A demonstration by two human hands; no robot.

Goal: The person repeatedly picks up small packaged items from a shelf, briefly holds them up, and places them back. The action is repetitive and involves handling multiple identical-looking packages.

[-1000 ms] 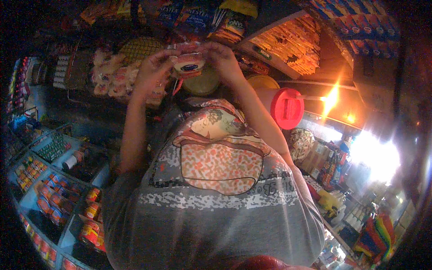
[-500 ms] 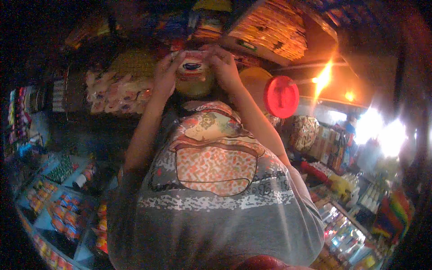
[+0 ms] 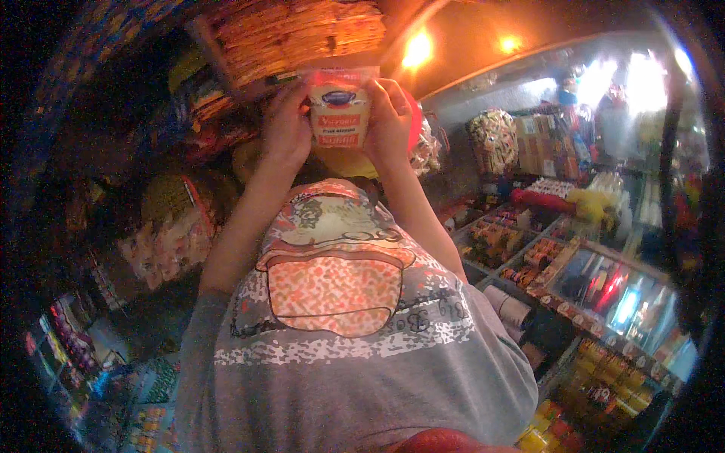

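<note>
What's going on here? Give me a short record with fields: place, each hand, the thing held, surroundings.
place: a dim, crowded shop stall with warm lamps overhead
left hand: grips the left edge of the packet
right hand: grips the right edge of the packet
packet: small clear pouch with a red and yellow label, held upright between both hands in front of the chest
surroundings: display trays of small goods at right, stacked woven mats above

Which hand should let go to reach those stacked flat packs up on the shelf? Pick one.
Left, probably. The left hand grips the packet on the side nearer the stacked flat packs, up and to the left. The right hand holds the far edge and could keep it.
</note>
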